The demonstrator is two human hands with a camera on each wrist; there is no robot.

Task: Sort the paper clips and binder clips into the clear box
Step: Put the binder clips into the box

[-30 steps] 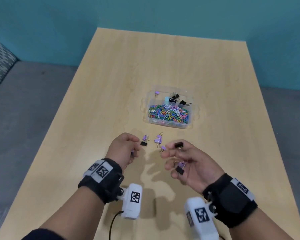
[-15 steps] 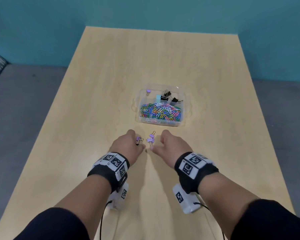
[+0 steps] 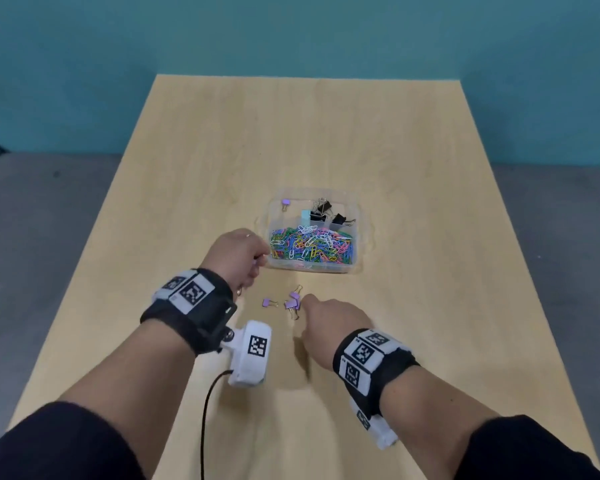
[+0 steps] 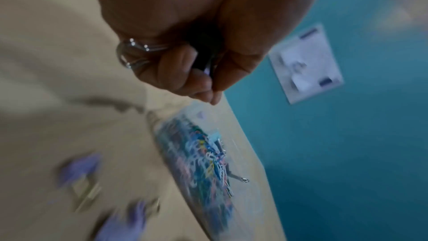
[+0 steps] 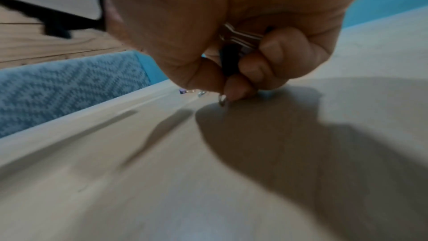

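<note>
While left hand (image 3: 236, 254) carries black binder clip (image 4: 203, 50) toward clear box (image 3: 355, 237) mid-frame, right hand (image 3: 329, 315), also clutching black clip (image 5: 229, 58), pinches at purple binder clips (image 3: 291, 303) on surface (image 3: 430, 323); next: drop into rear compartment.

A light wooden table (image 3: 201, 168) is carrying a clear box (image 3: 358, 237) filled with colourful paper clips (image 3: 312, 245) and some binder clips. Just in front of the box, several purple binder clips (image 3: 291, 302) are lying directly on the tabletop.
</note>
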